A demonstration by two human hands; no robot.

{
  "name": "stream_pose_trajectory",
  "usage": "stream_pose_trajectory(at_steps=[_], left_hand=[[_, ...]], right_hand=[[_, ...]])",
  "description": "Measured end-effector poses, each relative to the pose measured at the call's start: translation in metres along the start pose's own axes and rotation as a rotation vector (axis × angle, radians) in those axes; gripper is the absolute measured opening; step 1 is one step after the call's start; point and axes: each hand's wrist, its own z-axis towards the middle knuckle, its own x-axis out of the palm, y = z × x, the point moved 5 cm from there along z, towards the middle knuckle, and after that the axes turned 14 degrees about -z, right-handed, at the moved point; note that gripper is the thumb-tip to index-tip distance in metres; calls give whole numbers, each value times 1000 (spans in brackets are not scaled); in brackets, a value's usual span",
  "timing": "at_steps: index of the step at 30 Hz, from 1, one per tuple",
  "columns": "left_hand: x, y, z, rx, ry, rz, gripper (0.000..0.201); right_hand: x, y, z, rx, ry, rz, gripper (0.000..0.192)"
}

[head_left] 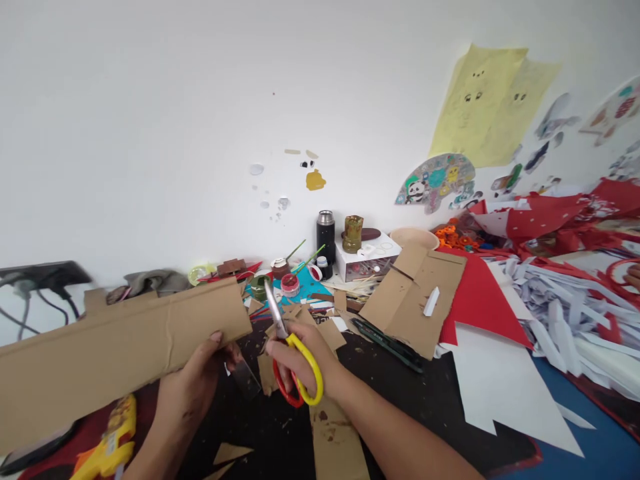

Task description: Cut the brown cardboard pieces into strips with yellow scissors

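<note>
Cardboard strip (pixel 115 353) lengthwise left; scissors (pixel 287 347) up

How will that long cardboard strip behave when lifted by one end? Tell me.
The cardboard strip probably stays fairly stiff: the left hand grips only its right end, yet it barely droops. It looks light for its size. A lengthwise crease shows, so it may fold there if pushed.

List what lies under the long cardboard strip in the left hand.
Under the cardboard strip show a yellow glue gun, a dark phone-like edge and the black tabletop; the rest is covered.
</note>
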Motion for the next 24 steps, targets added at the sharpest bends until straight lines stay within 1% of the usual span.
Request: stream_pose_trajectory(at_steps=[2,4,5,7,10,15,19,22,24], left_hand=[[3,-1,0,-14,3,-50,29],[4,-2,0,-24,-6,-67,29],[3,-3,0,-26,-10,-69,29],[3,-3,1,-35,-7,-68,29],[4,-3,1,-51,2,-62,30],[8,-1,-2,-93,54,-29,36],[9,3,-5,-130,147,3,39],[8,8,-6,-178,245,41,42],[6,11,-6,-196,283,56,43]], right_hand=[[8,-1,-5,4,118,-29,45],[13,-4,-8,31,173,-56,45],[14,-6,-8,45,172,-65,44],[14,-6,-7,57,141,-67,44],[10,-5,-1,25,77,-26,45],[2,-10,8,-16,-22,125,50],[-3,-14,9,-7,-82,188,58],[-4,-12,8,1,-99,168,57],[-5,-10,7,1,-98,157,54]])
